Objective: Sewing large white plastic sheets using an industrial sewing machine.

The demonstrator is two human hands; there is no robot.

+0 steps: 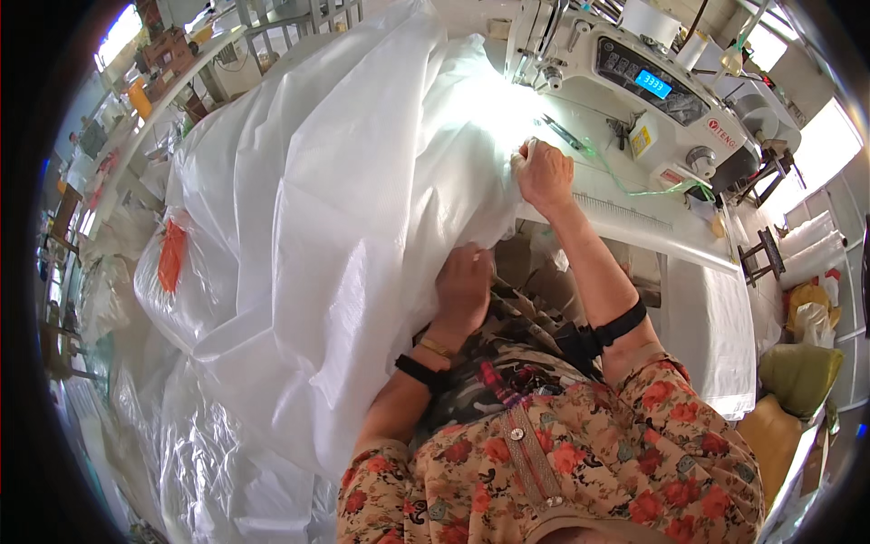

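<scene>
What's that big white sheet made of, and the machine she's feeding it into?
The white sheet looks like thin woven plastic sacking: semi-sheer, faintly glossy, sharply creased. The sewing machine seems a hard white painted or moulded casing, smooth and shiny; metal or plastic, unclear.

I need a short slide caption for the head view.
Both hands, left hand and right hand, grip white woven fabric at a sewing machine.
</scene>
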